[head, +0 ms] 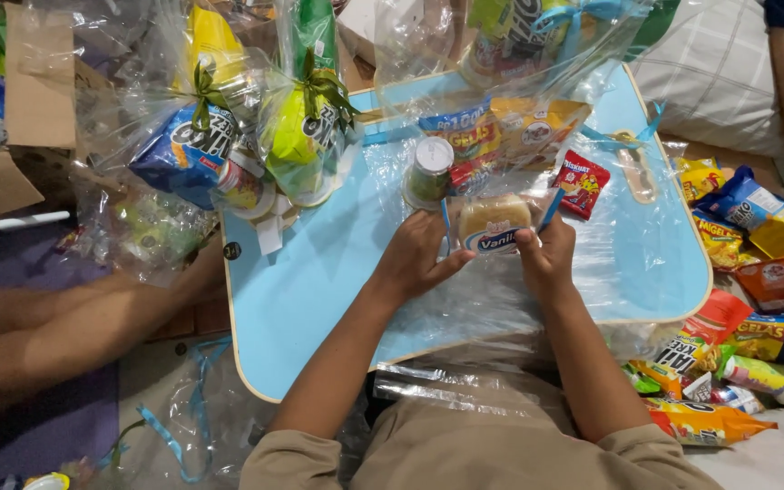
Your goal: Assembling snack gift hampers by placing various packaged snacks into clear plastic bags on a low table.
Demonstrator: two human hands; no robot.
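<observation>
Both of my hands meet over a light blue lap table [301,290]. My left hand [415,259] and my right hand [546,254] grip a small wrapped cake [492,222] from either side, with a blue ribbon [446,227] running past my fingers. The cake sits on a sheet of clear cellophane [646,259] spread over the table. Just beyond it stand a small jar with a white lid [430,171], orange and blue snack packets [501,132] and a small red wafer packet [583,183].
Finished cellophane bundles tied with green ribbon [201,136] [315,127] stand at the table's far left. Loose snack packets [737,345] pile up on the floor at the right. Another person's arm [74,318] lies at the left. A pillow [710,73] is at the far right.
</observation>
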